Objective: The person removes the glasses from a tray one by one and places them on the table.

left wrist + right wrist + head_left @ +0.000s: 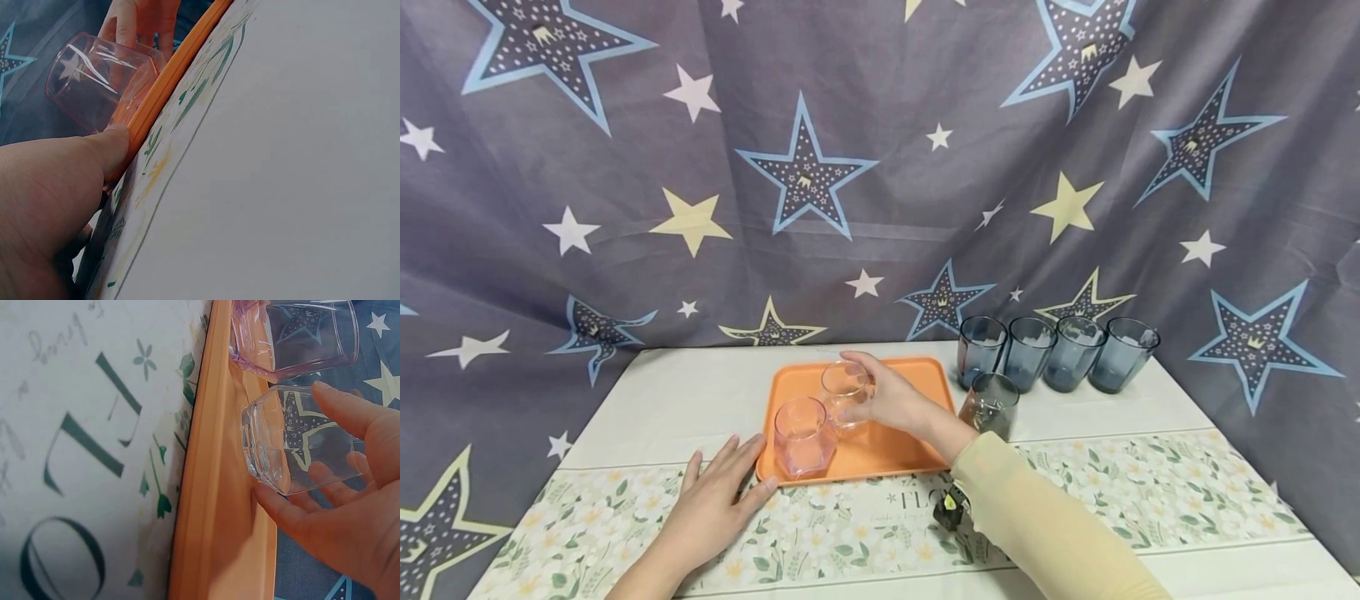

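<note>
An orange tray [880, 454] lies on the table with a pink-tinted glass [803, 446] at its front left corner. My right hand [887, 402] holds a clear glass [842, 382] just behind and to the right of the pink one. In the right wrist view, thumb and fingers go round the clear glass [300, 440], close to the tray; whether its base touches the tray I cannot tell. My left hand [718, 500] lies at the tray's front left corner, its fingers extended. The left wrist view shows its thumb against the tray's rim [150, 115].
A smoky grey glass [992, 404] stands right of the tray, partly behind the right forearm. Several blue glasses [1030, 358] form a row at the back right. A floral-banded cloth [1120, 492] covers the table; a starry curtain [880, 167] hangs behind.
</note>
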{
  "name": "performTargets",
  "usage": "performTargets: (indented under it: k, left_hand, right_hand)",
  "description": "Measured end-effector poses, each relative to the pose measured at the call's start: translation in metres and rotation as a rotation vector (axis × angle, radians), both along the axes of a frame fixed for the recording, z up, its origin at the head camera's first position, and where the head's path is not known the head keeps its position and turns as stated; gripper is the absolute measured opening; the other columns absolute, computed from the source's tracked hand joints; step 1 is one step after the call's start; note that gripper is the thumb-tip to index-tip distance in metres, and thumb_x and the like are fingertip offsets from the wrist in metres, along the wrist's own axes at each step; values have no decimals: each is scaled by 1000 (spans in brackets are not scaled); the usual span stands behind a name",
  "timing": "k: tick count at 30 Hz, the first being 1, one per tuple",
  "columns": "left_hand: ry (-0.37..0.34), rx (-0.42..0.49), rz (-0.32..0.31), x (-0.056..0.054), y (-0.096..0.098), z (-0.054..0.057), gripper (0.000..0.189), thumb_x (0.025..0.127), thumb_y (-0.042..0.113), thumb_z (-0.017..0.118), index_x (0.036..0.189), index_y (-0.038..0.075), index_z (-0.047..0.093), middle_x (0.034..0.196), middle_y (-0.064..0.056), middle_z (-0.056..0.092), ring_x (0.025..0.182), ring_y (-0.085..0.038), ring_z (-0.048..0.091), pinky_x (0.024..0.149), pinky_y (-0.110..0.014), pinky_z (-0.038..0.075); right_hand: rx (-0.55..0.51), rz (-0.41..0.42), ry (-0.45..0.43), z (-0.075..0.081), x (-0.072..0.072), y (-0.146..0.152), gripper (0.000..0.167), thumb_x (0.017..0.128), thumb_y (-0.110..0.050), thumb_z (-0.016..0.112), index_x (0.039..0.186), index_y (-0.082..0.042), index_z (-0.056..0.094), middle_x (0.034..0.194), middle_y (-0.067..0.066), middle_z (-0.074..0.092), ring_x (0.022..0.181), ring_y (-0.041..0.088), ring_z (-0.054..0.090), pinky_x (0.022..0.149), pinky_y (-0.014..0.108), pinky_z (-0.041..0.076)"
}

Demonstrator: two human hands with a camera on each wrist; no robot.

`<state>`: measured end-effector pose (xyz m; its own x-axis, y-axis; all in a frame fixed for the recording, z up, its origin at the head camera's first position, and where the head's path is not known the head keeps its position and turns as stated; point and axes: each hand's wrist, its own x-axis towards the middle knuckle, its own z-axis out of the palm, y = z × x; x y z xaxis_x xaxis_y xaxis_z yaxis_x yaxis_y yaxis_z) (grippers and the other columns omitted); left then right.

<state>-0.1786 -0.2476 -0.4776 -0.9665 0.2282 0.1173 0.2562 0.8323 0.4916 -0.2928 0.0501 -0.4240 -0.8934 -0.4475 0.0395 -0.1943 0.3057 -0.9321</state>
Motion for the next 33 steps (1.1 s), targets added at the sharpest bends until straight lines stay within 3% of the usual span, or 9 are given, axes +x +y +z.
performTargets:
  k: [10,21,33]
  left_hand:
    - [-17,-1,3,0,0,1,82,109,62,61,168,7,47,169,-20,47,162,-50,28,125,-80,-2]
    - [-34,2,2,1,1,-2,82,109,63,61,169,8,47,170,-21,46,163,-50,26,125,-80,-3]
    - [-11,1,4,-1,-1,-2,83,109,65,60,169,8,47,169,-20,47,162,-50,27,126,-79,-3]
  right_hand:
    - [16,-22,11,-1,0,-2,93,89,-2,93,167,-21,47,157,18,54,140,38,57,106,44,58]
    - [27,-79,24,-2,4,-2,89,86,-2,96,162,-21,52,153,20,56,142,40,56,112,50,53]
    - [-20,-99,10,20,14,11,94,84,0,96,164,-18,49,154,24,53,110,27,77,92,36,63]
